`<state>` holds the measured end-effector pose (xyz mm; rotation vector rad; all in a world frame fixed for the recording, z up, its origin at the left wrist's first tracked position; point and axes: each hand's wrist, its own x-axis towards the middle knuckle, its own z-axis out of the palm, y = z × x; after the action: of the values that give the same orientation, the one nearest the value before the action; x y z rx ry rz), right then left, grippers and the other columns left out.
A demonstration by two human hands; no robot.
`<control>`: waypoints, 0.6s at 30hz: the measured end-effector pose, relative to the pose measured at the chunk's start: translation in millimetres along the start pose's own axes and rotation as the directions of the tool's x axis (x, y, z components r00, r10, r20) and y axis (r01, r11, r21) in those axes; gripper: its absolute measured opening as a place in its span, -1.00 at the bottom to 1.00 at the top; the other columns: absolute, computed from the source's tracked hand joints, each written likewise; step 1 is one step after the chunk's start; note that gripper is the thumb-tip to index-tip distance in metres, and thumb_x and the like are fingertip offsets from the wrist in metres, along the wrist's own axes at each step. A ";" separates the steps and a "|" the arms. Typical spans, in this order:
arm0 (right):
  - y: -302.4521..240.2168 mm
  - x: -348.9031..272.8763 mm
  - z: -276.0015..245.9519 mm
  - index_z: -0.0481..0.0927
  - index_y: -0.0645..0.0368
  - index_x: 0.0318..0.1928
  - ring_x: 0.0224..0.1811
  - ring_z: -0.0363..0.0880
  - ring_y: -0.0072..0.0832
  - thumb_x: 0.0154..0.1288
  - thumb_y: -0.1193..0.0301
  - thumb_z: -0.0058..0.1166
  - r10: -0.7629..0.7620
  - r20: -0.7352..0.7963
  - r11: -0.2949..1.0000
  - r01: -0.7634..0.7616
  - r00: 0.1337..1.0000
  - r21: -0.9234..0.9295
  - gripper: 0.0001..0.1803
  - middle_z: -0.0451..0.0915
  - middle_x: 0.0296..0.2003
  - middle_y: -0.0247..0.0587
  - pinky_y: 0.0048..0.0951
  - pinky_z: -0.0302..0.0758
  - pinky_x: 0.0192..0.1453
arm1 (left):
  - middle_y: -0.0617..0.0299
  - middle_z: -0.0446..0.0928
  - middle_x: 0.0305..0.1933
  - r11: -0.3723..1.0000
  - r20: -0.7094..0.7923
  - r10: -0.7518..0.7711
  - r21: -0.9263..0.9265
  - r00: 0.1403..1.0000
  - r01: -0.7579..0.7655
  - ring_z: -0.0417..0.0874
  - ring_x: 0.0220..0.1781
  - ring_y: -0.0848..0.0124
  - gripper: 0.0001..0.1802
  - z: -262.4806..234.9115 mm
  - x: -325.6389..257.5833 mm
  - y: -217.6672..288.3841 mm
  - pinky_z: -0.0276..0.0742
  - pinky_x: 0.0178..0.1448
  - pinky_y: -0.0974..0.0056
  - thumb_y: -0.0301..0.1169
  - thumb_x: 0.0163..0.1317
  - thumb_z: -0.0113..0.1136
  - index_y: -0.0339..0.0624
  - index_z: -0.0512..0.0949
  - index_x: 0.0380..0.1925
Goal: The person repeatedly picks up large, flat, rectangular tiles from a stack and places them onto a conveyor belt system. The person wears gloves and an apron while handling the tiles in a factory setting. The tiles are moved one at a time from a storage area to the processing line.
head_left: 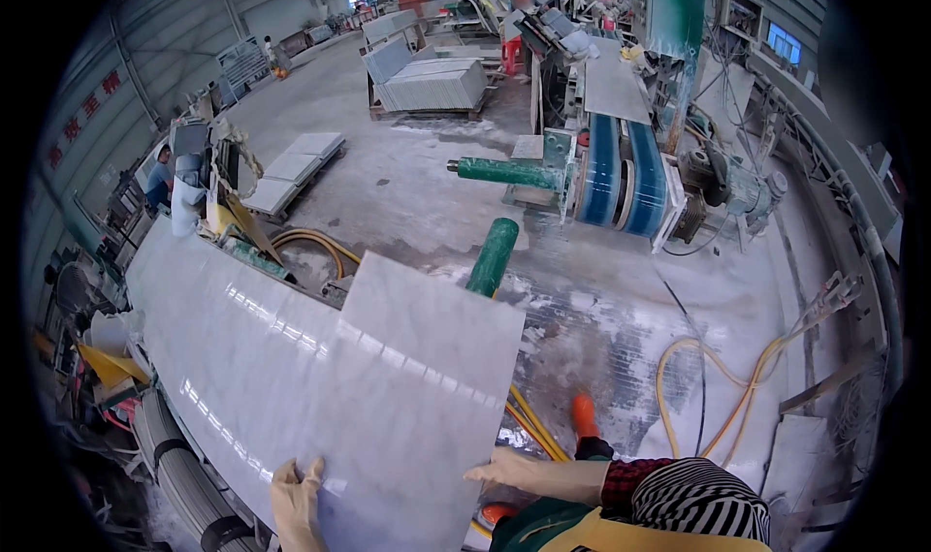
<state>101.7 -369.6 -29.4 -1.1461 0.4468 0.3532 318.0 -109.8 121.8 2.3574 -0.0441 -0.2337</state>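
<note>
I have both gloved hands on a pale grey marble slab, a polished square sheet that fills the middle of my view. My left hand lies at about 7 o'clock, flat on the slab's near face close to its bottom edge, fingers spread and pointing up; it is an open, pressing grip, closed around nothing. My right hand sits at about 5 o'clock on the slab's right-hand near corner, fingers stretched toward my left over the edge. Whether the fingers curl behind the stone I cannot tell. My right forearm runs in from the lower right in a striped sleeve with a red checked cuff.

So the slab lies between my two hands and reaches away from them toward 11 and 12 o'clock. It overlaps a longer white slab that stretches off toward 10 o'clock, both glossy with reflected lights.

Past the slab's far edge, at 12 o'clock, a green roller points away from me, and a second green roller lies crosswise above it. Beyond them stands a conveyor with blue belts. Yellow hoses loop across the wet concrete floor at 3 to 4 o'clock, and my orange boot shows just above my right wrist. Stacked slabs on a pallet stand far off at 12 o'clock, and another person is at 10 o'clock.
</note>
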 end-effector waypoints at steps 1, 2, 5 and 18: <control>-6.9 4.3 -20.2 0.52 0.33 0.24 0.05 0.65 -0.31 0.35 0.19 0.32 -0.035 -0.012 0.998 0.035 0.999 0.061 -0.40 0.66 0.05 -0.10 -0.29 0.61 0.10 | 0.26 0.52 -0.35 1.000 -0.012 0.012 0.002 1.000 -0.012 0.43 -0.34 0.50 -0.26 14.2 4.1 18.5 0.40 -0.28 0.37 -0.18 0.13 0.54 -0.65 0.51 0.08; -13.2 9.7 -43.3 0.53 0.34 0.22 0.04 0.65 -0.32 0.36 0.18 0.31 -0.119 -0.047 0.990 0.122 0.992 0.074 -0.41 0.66 0.04 -0.10 -0.29 0.60 0.09 | 0.25 0.55 -0.33 1.000 -0.022 0.026 0.006 0.999 -0.026 0.45 -0.32 0.50 -0.26 28.8 8.1 40.3 0.42 -0.26 0.36 -0.17 0.14 0.53 -0.64 0.51 0.08; -46.7 21.3 -120.5 0.57 0.37 0.14 0.00 0.63 -0.37 0.41 0.13 0.26 -0.419 -0.217 0.907 0.420 0.882 -0.046 -0.45 0.68 -0.04 -0.12 -0.33 0.58 0.06 | 0.15 0.63 -0.25 0.999 0.059 0.042 -0.026 0.997 -0.040 0.55 -0.22 0.43 -0.26 83.0 12.2 122.8 0.49 -0.14 0.34 -0.10 0.18 0.48 -0.64 0.52 0.06; -176.0 -68.4 -506.7 0.57 0.34 0.18 -0.03 0.66 -0.40 0.33 0.16 0.32 -0.248 -0.843 0.859 0.511 0.477 0.036 -0.42 0.69 -0.03 -0.06 -0.34 0.61 0.03 | -0.09 0.71 -0.04 0.975 0.402 0.167 0.067 0.900 -0.211 0.69 -0.03 0.13 -0.30 500.8 57.4 338.6 0.51 0.14 0.13 0.12 0.47 -0.11 -0.34 0.64 0.08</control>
<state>48.6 -907.8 -28.5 -1.0280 1.0021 -0.7043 296.1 -704.0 -1.4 2.3573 -0.4911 -0.6223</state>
